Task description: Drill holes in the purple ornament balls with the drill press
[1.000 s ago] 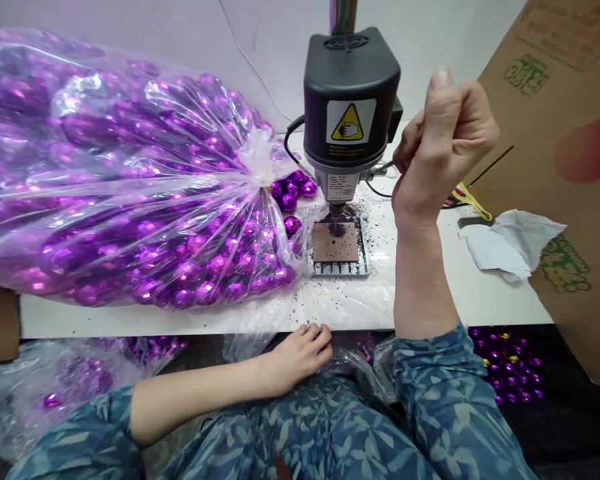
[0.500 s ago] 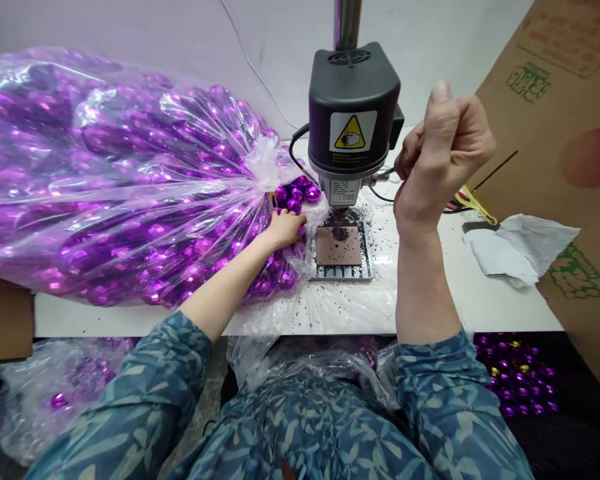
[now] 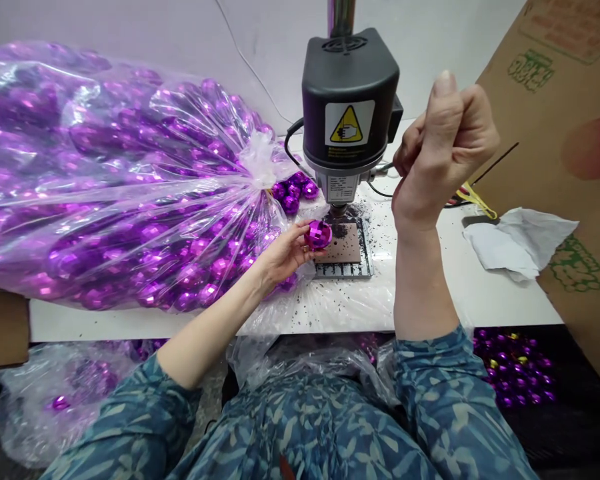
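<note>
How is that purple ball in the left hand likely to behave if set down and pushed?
The purple ball in the left hand looks round, so it would probably roll. Its glossy, faceted surface may be somewhat slippery. No dent shows under the grip, suggesting it is fairly stiff.

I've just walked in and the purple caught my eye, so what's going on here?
A person's left hand holds a shiny purple ball by the left side of the brown board under a machine. The right hand is closed around the machine's lever. Dark bits are scattered around the board. A big bag of similar balls lies to the left, a few loose balls by its tied neck.
</note>
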`<move>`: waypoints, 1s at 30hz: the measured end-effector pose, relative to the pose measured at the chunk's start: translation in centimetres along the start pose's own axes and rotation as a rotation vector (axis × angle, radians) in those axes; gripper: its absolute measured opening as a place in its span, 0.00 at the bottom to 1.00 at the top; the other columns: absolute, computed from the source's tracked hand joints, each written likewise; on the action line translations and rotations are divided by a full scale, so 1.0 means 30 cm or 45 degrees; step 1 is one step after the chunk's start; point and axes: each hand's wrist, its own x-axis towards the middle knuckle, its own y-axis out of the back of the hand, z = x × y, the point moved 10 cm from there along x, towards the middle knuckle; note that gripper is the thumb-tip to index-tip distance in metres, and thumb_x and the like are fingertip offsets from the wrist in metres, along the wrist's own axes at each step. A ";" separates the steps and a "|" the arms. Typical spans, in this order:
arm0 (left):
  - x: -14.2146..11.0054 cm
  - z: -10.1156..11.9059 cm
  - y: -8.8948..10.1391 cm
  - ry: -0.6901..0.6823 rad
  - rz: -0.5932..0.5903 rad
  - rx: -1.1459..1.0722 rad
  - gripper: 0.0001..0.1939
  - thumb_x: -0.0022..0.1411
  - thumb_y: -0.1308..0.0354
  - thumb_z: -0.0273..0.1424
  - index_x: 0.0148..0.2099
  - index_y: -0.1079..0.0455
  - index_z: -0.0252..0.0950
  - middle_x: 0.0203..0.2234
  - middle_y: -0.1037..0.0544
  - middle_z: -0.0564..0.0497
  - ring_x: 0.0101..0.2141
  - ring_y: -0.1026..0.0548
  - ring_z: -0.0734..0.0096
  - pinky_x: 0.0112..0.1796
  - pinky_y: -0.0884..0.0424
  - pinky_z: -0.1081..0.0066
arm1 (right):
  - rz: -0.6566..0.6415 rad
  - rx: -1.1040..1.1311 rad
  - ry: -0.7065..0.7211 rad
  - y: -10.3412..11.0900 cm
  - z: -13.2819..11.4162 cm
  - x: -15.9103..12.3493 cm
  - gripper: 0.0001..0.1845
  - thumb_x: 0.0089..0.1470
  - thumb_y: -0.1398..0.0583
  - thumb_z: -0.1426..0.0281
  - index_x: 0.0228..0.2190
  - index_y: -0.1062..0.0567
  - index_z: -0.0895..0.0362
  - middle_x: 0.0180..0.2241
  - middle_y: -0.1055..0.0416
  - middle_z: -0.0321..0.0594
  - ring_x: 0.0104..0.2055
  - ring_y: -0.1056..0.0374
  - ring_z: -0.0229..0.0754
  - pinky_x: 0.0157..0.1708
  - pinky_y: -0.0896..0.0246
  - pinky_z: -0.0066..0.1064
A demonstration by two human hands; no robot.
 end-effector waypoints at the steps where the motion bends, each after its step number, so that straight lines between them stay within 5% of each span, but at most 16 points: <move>1: 0.008 -0.023 -0.009 0.017 0.005 -0.051 0.10 0.67 0.36 0.34 0.48 0.29 0.37 0.42 0.19 0.45 0.41 0.19 0.65 0.42 0.18 0.61 | -0.010 0.003 0.000 -0.002 -0.002 0.000 0.33 0.52 0.43 0.39 0.20 0.49 0.51 0.14 0.53 0.26 0.15 0.57 0.30 0.18 0.55 0.32; 8: 0.078 -0.049 0.030 -0.268 0.128 0.232 0.28 0.50 0.23 0.33 0.46 0.35 0.38 0.34 0.18 0.52 0.35 0.20 0.70 0.41 0.23 0.67 | -0.044 0.076 -0.048 -0.004 0.000 -0.004 0.32 0.53 0.42 0.40 0.21 0.48 0.51 0.13 0.52 0.23 0.13 0.55 0.28 0.17 0.55 0.29; 14: 0.135 -0.053 0.081 -0.438 0.220 0.423 0.27 0.53 0.26 0.34 0.50 0.36 0.38 0.35 0.20 0.53 0.37 0.20 0.70 0.44 0.25 0.67 | -0.071 0.254 -0.037 -0.012 -0.018 -0.009 0.29 0.52 0.36 0.49 0.20 0.46 0.51 0.13 0.51 0.23 0.13 0.55 0.28 0.16 0.55 0.30; 20: 0.195 -0.084 0.054 -0.488 0.073 0.537 0.25 0.59 0.30 0.37 0.54 0.32 0.37 0.46 0.20 0.46 0.47 0.20 0.65 0.52 0.26 0.61 | -0.069 0.051 -0.007 -0.012 -0.030 -0.012 0.30 0.57 0.42 0.45 0.21 0.50 0.50 0.14 0.53 0.24 0.14 0.57 0.29 0.16 0.54 0.31; 30: 0.184 -0.079 -0.030 -0.520 0.034 0.832 0.24 0.56 0.29 0.26 0.53 0.31 0.37 0.45 0.20 0.46 0.46 0.20 0.61 0.52 0.24 0.56 | -0.041 -0.092 -0.011 -0.011 -0.018 -0.010 0.36 0.51 0.51 0.32 0.21 0.53 0.50 0.14 0.55 0.28 0.14 0.59 0.33 0.16 0.54 0.35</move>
